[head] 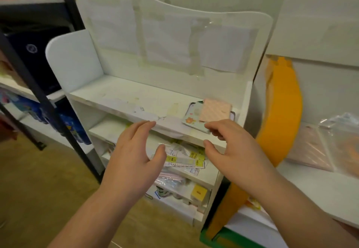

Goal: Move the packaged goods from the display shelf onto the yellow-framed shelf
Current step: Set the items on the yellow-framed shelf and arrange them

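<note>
White display shelf (pixel 120 96) fills the middle of the head view, with a tall curved back panel patched with tape and paper, a bare, scuffed top board and lower tiers stocked with goods. To its right stands the yellow-framed shelf (pixel 281 111), whose curved yellow side panel sits just beside the white unit; clear bags (pixel 330 144) already lie on its white board. Dark metal racking (pixel 38 92) runs along the left over a wooden floor.

On the top board's right end lies a flat patterned packet (pixel 194 119) with a pink packet (pixel 215 110) stacked on it. Small packets with yellow labels (pixel 186 157) lie in a loose pile on the tier below.

Both hands hover in front of the top board's edge, holding nothing. The left hand (pixel 134 154) has its fingers straight and lightly spread, thumb apart. The right hand (pixel 231 148) has loosely curved fingers (pixel 213 128) touching or nearly touching the patterned packet's near corner; which, I cannot tell.

The likely step is picking up that stack. It would go best by sliding the lower packet over the edge, pinching both together so the pink one does not slip off, then carrying them level past the yellow panel.
</note>
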Motion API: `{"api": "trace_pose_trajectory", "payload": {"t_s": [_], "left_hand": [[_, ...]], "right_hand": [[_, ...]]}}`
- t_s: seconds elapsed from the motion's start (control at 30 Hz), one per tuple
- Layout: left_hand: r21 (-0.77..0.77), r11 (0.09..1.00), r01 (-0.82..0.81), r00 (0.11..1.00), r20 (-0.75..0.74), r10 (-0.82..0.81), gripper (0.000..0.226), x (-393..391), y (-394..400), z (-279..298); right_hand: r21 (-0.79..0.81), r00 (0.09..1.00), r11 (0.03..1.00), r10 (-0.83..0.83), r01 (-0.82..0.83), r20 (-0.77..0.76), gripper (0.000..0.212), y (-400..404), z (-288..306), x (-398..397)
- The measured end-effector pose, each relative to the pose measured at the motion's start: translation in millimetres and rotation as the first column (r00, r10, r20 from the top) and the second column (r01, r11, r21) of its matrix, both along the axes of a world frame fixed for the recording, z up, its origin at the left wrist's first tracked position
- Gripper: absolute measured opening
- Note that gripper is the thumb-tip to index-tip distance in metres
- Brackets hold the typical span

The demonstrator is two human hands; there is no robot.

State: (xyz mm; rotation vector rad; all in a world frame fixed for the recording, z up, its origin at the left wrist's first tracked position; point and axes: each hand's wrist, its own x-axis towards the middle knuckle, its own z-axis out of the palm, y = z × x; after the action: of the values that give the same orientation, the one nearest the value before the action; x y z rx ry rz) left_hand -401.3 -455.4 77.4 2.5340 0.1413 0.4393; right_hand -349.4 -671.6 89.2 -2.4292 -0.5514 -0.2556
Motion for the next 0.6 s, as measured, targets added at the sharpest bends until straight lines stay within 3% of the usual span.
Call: {"api": "trace_pose_trajectory", "payload": {"t_s": [0.3,0.6], "left_hand": [[0.017,1.000,0.019,0.999,-0.033,-0.019,0.056,77.2,49.4,-4.5],[0.007,0.997,0.081,0.996,-0.036,-0.080,0.057,162.7,83.9,-7.6]], "right_hand": [[0.059,0.998,0.997,-0.056,0.058,-0.038,0.041,57.7,-33.7,85.5],[0.004,0.986,0.993,-0.115,0.117,-0.122,0.042,93.9,-52.6,142.2]]}}
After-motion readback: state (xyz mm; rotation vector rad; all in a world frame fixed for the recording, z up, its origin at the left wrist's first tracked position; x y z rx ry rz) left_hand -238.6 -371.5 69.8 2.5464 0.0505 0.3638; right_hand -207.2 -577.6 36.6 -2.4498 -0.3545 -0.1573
